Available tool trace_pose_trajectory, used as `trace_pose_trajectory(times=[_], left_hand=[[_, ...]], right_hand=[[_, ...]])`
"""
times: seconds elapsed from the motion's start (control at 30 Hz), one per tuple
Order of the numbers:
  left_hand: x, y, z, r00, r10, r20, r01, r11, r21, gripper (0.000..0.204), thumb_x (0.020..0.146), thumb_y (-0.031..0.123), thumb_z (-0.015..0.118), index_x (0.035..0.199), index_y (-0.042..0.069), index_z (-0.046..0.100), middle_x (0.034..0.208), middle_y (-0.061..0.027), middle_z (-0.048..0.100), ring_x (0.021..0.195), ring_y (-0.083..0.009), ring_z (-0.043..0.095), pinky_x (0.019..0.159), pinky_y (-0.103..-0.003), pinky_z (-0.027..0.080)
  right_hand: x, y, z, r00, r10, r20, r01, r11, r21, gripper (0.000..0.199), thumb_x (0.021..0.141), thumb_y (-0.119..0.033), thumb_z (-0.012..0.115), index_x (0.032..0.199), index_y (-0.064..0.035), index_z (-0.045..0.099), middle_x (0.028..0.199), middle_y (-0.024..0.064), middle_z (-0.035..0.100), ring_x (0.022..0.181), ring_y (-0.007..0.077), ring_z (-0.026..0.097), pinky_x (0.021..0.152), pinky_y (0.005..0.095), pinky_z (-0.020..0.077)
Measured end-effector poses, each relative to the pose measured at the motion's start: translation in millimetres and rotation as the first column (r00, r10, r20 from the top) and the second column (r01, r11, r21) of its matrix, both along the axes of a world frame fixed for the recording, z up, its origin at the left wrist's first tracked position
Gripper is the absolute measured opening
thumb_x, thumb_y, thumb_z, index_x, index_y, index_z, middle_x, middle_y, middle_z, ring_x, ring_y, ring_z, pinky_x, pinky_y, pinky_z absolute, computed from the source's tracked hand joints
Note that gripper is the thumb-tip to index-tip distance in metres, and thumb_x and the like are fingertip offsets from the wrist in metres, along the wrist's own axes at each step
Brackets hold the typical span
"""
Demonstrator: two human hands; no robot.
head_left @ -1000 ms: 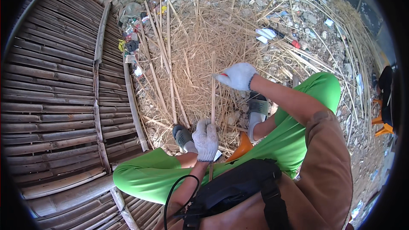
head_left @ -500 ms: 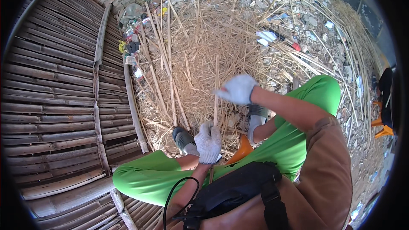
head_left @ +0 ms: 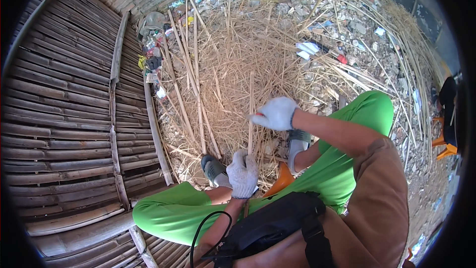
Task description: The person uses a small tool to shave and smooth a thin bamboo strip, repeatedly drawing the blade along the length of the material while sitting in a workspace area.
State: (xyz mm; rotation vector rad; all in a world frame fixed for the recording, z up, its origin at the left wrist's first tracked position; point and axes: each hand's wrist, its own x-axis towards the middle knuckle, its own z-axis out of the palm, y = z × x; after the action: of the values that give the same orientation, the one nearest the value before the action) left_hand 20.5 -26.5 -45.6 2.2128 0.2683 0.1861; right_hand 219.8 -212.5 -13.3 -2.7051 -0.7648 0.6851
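Note:
My left hand [head_left: 243,175], in a whitish knit glove, is closed around a narrow bamboo strip [head_left: 251,89]. The strip points away from me over the straw-like shavings, and its near end passes down past my wrist toward my lap. Farther up, my right hand [head_left: 277,113], gloved too, is closed beside the strip, its fingertips touching or nearly touching it. A bit of red-orange shows at those fingers, but what it belongs to is mostly hidden. Several longer bamboo strips [head_left: 197,79] lie to the left of the shavings.
A bamboo-slat platform [head_left: 74,134] fills the left side. Dry shavings [head_left: 243,45] heap up in front of my feet. Rubble and litter [head_left: 357,25] spread right and behind, with long strips [head_left: 411,55] along the far right. An orange seat edge [head_left: 280,178] shows between my legs.
My right hand has shifted slightly down, nearer to me, along the strip, and its red-orange bit shows more clearly. The left hand keeps its grip, slightly lower in the picture.

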Motion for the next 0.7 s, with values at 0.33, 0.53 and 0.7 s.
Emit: trace_pose_trajectory(times=[0.33,0.53,0.7], left_hand=[[-6,-3,-1,1.000,-0.008,0.000,0.008,1.000,0.013,0.017,0.103,0.017,0.065,0.113,0.004,0.069,0.080,-0.0219,0.072,0.069,-0.0382,0.074,0.065,-0.046,0.058],[-6,-2,2,1.000,0.011,-0.023,-0.010,1.000,0.019,0.014,0.102,0.014,0.066,0.105,0.001,0.071,0.083,-0.0153,0.074,0.067,-0.0244,0.072,0.066,-0.038,0.058],[-7,-3,-6,0.997,-0.036,0.064,0.034,0.999,0.037,0.015,0.102,0.015,0.065,0.112,0.004,0.070,0.080,-0.0207,0.072,0.067,-0.0374,0.073,0.065,-0.046,0.058]], right_hand=[[9,-6,0,1.000,0.023,-0.014,-0.022,1.000,0.013,0.075,0.108,-0.070,0.033,0.101,-0.0149,0.083,0.103,0.0237,0.080,0.096,0.0431,0.078,0.086,0.0540,0.0621],[5,-1,2,0.998,-0.047,-0.031,0.047,0.999,0.017,0.078,0.108,-0.072,0.032,0.102,-0.0131,0.083,0.102,0.0225,0.080,0.099,0.0430,0.077,0.090,0.0533,0.0614],[28,-9,-13,0.998,-0.066,0.005,0.066,0.998,0.022,0.078,0.108,-0.072,0.031,0.102,-0.0133,0.082,0.104,0.0211,0.080,0.101,0.0418,0.077,0.091,0.0540,0.0607]])
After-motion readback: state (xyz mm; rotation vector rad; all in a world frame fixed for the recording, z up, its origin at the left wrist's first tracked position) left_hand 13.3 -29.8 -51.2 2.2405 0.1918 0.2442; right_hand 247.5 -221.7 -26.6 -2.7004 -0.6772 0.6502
